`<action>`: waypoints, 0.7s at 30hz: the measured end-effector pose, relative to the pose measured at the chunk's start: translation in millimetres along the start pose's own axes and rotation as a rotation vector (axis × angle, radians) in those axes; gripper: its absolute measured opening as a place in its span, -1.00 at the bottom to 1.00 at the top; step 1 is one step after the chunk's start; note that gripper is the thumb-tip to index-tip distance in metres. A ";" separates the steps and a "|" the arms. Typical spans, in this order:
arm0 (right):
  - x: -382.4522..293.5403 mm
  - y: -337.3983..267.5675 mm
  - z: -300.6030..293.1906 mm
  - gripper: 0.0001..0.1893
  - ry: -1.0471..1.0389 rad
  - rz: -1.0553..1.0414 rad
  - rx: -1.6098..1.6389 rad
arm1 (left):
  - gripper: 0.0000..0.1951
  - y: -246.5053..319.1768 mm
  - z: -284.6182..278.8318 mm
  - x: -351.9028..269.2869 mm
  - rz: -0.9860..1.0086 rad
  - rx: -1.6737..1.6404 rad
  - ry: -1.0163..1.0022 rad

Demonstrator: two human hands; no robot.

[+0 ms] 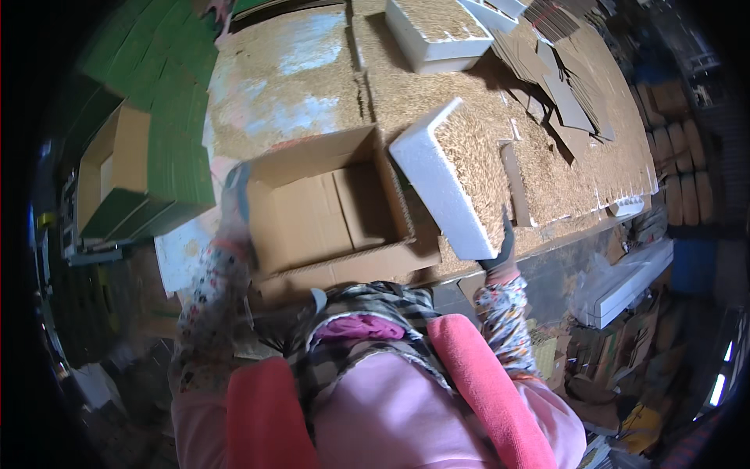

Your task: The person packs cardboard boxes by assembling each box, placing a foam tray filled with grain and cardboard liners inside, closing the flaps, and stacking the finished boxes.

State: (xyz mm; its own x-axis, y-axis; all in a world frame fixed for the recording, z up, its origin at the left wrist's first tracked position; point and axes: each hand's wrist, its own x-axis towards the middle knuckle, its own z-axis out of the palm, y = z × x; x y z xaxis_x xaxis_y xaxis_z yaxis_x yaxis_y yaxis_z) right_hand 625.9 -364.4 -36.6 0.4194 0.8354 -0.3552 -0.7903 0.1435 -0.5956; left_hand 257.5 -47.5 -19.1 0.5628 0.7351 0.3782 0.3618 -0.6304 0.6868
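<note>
An open cardboard box (304, 217) lies before me on the table, its inside bare brown card. My left hand (236, 202), in a grey glove and blurred, is at the box's left wall; its grip is hard to make out. To the right, a white foam box (436, 182) full of husk-like brown bits tilts beside the cardboard box. My right hand (503, 249), in a dark glove, grips the foam box at its near right corner, fingers over the rim.
Husks cover the table (410, 99). Another filled foam box (439, 47) stands at the back, near flat cardboard pieces (565, 99). Stacked green cardboard (176, 135) and a green open box (126, 152) are at left. A wrapped white foam piece (633, 287) lies off the table's right front.
</note>
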 end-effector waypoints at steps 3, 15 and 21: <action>10.1 -46.8 29.9 -0.51 0.011 -0.193 -0.475 | -0.69 1.8 36.3 33.0 -0.465 -0.795 0.039; 61.7 14.2 213.7 -0.52 -0.285 0.170 -1.000 | -0.54 -41.6 31.0 41.6 -0.770 -1.529 -0.047; 95.8 41.9 106.6 -0.68 0.071 0.196 -0.869 | -0.60 60.6 37.8 55.8 -0.175 0.410 0.292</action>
State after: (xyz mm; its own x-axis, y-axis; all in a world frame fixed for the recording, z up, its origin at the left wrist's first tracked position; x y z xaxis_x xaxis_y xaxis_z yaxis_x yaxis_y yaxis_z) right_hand 585.3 -221.8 -18.8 0.3619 0.7637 -0.5346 -0.2456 -0.4751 -0.8449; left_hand 338.8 -54.2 20.2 0.2593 0.8399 0.4767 0.7253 -0.4953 0.4781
